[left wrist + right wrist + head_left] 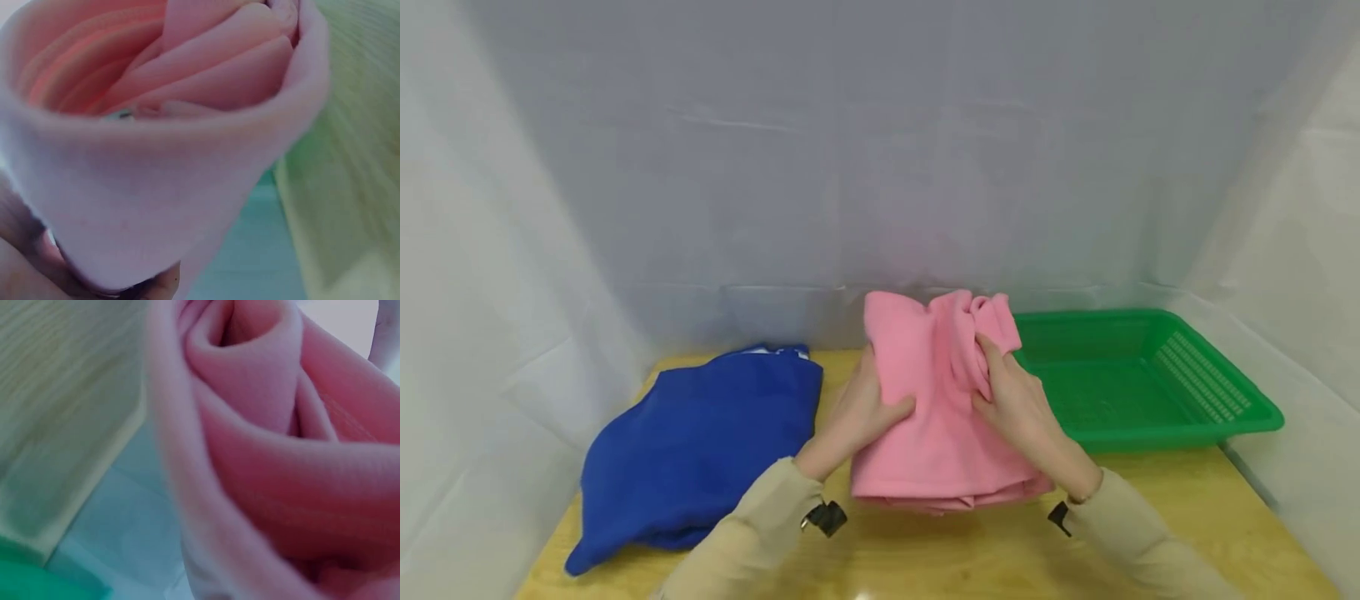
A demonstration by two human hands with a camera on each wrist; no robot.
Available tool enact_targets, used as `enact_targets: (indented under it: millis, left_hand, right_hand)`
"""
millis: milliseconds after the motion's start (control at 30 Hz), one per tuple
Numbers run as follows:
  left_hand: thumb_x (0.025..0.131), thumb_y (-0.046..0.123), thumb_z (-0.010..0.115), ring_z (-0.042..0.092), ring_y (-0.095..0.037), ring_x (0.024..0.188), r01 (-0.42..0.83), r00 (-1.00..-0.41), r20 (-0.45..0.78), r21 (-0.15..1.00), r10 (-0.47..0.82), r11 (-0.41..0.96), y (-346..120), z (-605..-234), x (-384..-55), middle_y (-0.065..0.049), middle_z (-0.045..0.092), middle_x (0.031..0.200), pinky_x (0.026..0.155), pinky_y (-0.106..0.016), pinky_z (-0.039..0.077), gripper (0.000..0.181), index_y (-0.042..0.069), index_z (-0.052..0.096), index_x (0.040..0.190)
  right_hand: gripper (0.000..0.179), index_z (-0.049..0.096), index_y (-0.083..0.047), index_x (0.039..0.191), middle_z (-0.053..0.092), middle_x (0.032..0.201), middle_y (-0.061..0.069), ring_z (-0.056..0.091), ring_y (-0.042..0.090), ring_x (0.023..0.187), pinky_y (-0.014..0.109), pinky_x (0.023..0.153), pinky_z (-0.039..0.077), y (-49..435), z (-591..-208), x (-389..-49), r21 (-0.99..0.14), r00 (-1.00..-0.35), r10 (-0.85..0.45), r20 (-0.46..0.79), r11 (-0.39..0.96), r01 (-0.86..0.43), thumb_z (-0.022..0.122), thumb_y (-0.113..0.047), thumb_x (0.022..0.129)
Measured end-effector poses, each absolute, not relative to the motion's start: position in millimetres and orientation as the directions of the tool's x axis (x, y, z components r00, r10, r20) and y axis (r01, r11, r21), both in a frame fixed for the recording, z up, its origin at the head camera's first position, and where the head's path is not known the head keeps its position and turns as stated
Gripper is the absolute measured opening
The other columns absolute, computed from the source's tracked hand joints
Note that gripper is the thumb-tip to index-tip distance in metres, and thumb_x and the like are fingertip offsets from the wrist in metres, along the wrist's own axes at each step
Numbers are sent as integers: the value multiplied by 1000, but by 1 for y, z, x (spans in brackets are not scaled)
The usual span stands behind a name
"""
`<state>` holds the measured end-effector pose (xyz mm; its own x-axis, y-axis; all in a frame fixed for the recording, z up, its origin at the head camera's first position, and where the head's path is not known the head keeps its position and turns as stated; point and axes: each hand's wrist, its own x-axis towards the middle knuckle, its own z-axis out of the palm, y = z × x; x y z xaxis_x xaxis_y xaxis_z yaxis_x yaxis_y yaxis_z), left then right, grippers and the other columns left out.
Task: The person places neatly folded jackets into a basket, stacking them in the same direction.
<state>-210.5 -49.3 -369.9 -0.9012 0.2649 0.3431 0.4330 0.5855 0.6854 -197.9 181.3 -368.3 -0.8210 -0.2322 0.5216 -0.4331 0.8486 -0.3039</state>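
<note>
A pink folded garment [925,417] is held up above the table in front of me, its lower folds hanging in layers. My left hand [863,404] grips its left side, with the thumb across the front and the other fingers hidden behind the cloth. On the other side, my right hand [1018,400] grips the bunched, rolled upper part. The left wrist view shows the pink cloth [144,181] curving over its inner folds, with fingers [25,275] at the lower left. In the right wrist view, loose pink folds [250,387] fill most of the picture.
A blue garment [700,442] lies in a loose heap on the left of the wooden table [910,558]. To the right stands a green plastic basket [1105,392] with slotted sides, overhanging the table's right edge. Pale sheets [850,167] enclose the back and sides.
</note>
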Motion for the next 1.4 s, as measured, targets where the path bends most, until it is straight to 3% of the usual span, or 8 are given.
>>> enact_targets:
  millis: [133,400,667,800,1000,1233,1400]
  left_hand:
    - [80,28,75,54,-34,117,452,-892,349,667,288,593,-40,-352,-217,-22,51,135,95,-52,50,89,-4,31,150]
    - [79,30,76,57,-30,108,470,-882,368,634,295,614,-15,-324,-230,-16,56,124,91,-49,51,78,0,41,142]
    - [81,30,77,58,-31,105,460,-888,336,634,314,622,20,-300,-243,-17,57,119,90,-47,51,76,-4,41,138]
    - [83,33,77,61,-32,104,432,-902,304,654,307,621,41,-292,-249,-17,59,118,89,-45,53,78,-6,40,140]
    - [84,37,78,61,-28,101,403,-914,283,724,292,559,79,-293,-255,-14,59,118,86,-39,55,86,-3,35,147]
    - [87,38,77,61,-28,111,400,-915,306,769,263,499,128,-310,-262,-16,60,127,89,-41,53,99,1,19,159]
    - [89,37,75,58,-31,121,407,-913,327,788,245,462,150,-334,-271,-17,58,135,96,-44,50,100,2,15,160]
  right_hand:
    - [71,40,5,148,63,105,25,62,38,84,51,68,53,191,-353,-199,-328,-832,-202,516,851,-410,70,3,83]
    - [73,39,6,149,64,108,28,60,41,97,56,81,50,213,-317,-200,-316,-834,-164,528,873,-372,68,4,83]
    - [73,37,7,150,62,110,32,61,43,94,59,79,49,248,-291,-204,-313,-850,-134,509,891,-328,66,-2,84]
    - [74,36,8,150,62,101,29,59,41,86,55,73,48,272,-279,-210,-305,-863,-134,487,900,-312,68,-4,85]
    - [76,34,10,150,59,95,29,52,37,79,48,69,43,316,-268,-221,-307,-862,-169,478,887,-344,71,-1,85]
    - [78,32,7,153,55,125,39,56,52,100,64,84,44,359,-270,-227,-318,-885,-114,452,906,-280,72,-3,87]
    - [75,34,6,152,55,125,41,56,55,101,66,83,43,379,-282,-237,-300,-890,-100,446,920,-254,72,-5,88]
